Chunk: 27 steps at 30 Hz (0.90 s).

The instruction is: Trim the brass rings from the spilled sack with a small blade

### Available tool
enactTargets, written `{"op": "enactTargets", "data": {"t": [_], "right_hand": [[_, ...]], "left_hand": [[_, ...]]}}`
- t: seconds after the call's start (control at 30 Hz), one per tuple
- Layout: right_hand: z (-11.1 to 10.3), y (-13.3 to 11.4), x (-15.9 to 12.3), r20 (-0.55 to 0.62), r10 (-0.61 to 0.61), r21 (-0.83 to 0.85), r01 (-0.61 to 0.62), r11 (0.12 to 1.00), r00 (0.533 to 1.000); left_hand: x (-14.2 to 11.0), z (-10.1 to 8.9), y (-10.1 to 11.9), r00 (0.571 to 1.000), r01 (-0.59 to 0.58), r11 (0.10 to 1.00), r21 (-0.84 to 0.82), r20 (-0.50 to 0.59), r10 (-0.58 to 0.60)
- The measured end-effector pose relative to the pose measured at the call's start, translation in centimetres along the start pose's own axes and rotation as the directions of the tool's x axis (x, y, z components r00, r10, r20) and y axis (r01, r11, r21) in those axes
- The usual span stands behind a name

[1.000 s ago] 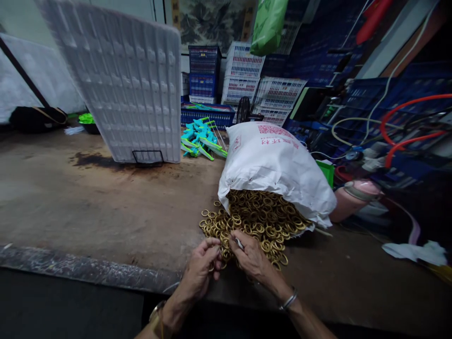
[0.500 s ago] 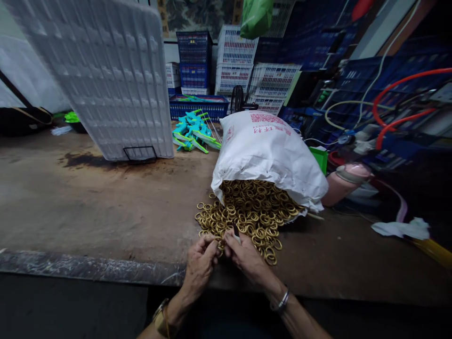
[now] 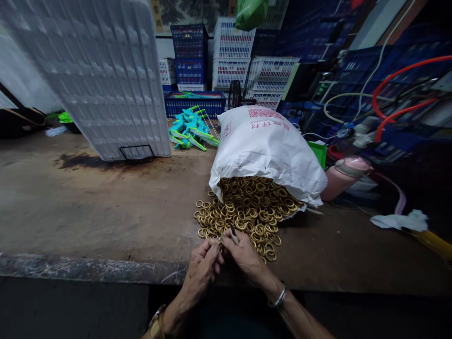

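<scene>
Brass-coloured rings spill in a loose heap from the mouth of a white woven sack lying on its side. At the heap's near edge, my left hand is closed, its thumb and forefinger pinching a brass-coloured ring. My right hand is closed beside it, fingertips close to the same ring. It holds a small slim tool with a dark end and a pale body; the rest is hidden in the fingers, so its kind is unclear.
The wooden table has a worn front edge. Upright at the left stands a translucent ribbed plastic panel in a black wire stand. Turquoise-green plastic pieces lie behind. A pink bottle stands right of the sack, with stacked crates beyond.
The view has shifted, so the scene sits higher and further left. Both hands remain close together at the heap's edge, and the tool in my right hand shows more above the fingers.
</scene>
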State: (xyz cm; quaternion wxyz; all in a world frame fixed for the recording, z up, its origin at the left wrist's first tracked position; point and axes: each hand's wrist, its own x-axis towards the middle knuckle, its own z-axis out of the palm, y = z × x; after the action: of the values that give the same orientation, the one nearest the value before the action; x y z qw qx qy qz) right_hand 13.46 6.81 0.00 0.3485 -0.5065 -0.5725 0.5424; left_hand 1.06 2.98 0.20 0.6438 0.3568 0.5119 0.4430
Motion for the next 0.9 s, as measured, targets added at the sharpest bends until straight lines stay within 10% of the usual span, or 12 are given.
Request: {"op": "enactTargets", "data": {"t": [0.37,0.9], "right_hand": [[-0.3,0.0,-0.3,0.009,-0.105,-0.232,0.104,0.967,0.994],[0.0,0.6,-1.1,0.108,-0.124,-0.835,0.158,0.528,0.986]], "left_hand": [[-0.4,-0.7,-0.5,0.996,0.047,0.977,-0.209,0.089,-0.029],[-1.1,-0.7,-0.3,0.999,-0.028,0.995,-0.099,-0.018,0.027]]}}
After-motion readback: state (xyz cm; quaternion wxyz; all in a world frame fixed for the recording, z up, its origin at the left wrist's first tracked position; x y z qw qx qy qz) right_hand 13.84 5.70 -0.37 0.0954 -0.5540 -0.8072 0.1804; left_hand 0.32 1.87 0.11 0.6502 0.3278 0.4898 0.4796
